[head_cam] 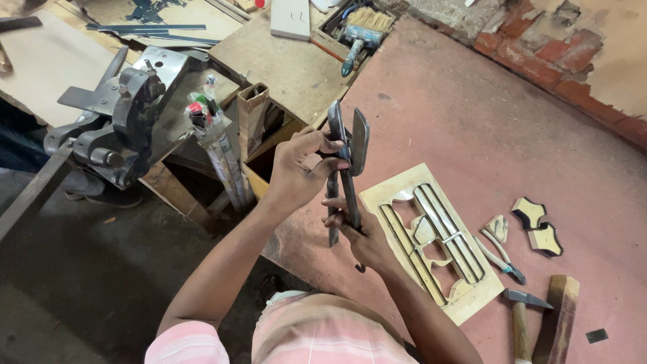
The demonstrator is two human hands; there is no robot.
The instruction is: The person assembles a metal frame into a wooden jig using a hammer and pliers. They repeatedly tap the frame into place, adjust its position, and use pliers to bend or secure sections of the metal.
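Observation:
Both hands grip a dark metal tool (pixel 349 145) with two long blades or jaws, like large shears or tongs, held upright over the edge of a reddish table (pixel 472 114). My left hand (pixel 296 168) wraps the upper part of the handles. My right hand (pixel 360 232) holds the lower handle, whose hooked end sticks out below. Just right of the hands lies a pale wooden board (pixel 472 300) with cut-out slots and strips in it.
Pliers (pixel 499 256), two small shaped pieces (pixel 539 226), a hammer (pixel 520 317) and a wood block (pixel 561 317) lie at the right. A bench vise (pixel 118 128) stands at the left, with tubes (pixel 216 145) and a brush (pixel 360 30) beyond. Brick wall (pixel 559 47) at the back.

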